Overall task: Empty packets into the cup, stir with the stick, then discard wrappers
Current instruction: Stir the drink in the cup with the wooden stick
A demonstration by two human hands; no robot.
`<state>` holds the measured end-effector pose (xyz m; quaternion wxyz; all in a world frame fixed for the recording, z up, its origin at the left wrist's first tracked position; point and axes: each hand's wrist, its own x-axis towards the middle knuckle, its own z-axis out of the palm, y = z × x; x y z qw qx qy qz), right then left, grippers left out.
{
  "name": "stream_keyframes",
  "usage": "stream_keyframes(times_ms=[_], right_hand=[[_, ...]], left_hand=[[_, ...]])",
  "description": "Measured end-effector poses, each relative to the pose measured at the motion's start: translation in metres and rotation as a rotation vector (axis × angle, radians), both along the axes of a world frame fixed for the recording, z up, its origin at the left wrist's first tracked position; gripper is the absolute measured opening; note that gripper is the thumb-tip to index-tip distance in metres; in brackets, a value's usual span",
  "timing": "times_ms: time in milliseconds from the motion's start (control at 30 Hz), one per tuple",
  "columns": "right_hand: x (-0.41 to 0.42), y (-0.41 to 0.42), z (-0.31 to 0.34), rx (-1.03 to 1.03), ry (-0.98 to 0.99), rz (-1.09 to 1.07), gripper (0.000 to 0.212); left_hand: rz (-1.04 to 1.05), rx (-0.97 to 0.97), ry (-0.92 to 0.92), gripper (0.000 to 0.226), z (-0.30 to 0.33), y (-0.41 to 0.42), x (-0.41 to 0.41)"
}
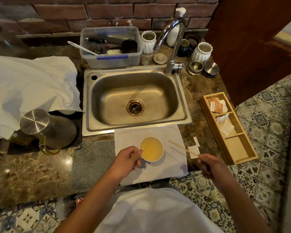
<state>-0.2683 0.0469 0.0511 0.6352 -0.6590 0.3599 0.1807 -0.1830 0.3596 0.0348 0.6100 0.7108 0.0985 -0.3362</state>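
Observation:
A white cup [151, 148] of yellow liquid stands on a white cloth [168, 135] in front of the sink. My left hand [127, 158] grips the cup's left rim. My right hand [208, 163] pinches the near end of a thin wooden stick [181, 147], which slants up and left, its tip in the air to the right of the cup. A torn white wrapper [194, 151] and a small torn strip [196, 141] lie on the counter just beyond the right hand.
A steel sink [134, 98] with a tap [172, 47] lies behind the cloth. A wooden tray [228, 128] with packets sits at right, near the counter edge. A glass jug [45, 130] with steel lid stands left; a plastic tub [111, 47] sits behind.

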Motion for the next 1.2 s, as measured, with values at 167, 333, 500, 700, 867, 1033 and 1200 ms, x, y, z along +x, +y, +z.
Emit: stream_keyframes(times_ms=[167,333,500,700,867,1033,1200], right_hand=[[0.0,0.008,-0.012,0.211,-0.035,-0.163,0.03],[0.006,0.017,-0.04,0.199,0.042,-0.128,0.02],[0.018,0.025,-0.053,0.13,0.083,-0.053,0.025],[0.029,0.028,-0.071,-0.036,0.165,0.047,0.017],[0.026,0.03,-0.081,-0.036,0.222,0.055,0.019],[0.026,0.032,-0.08,-0.057,0.255,0.035,0.023],[0.029,0.034,-0.079,-0.203,0.279,0.108,0.029]], left_hand=[[0.005,0.022,0.007,0.03,0.001,0.0,-0.002],[0.023,0.054,0.021,0.03,0.001,-0.002,-0.002],[0.02,0.08,0.017,0.038,0.001,-0.001,-0.004],[0.005,0.124,-0.013,0.034,0.004,-0.004,-0.004],[0.014,0.131,-0.023,0.036,0.006,-0.004,-0.006],[0.021,0.126,-0.024,0.036,0.007,-0.005,-0.006],[0.02,0.13,-0.023,0.036,0.009,-0.005,-0.006]])
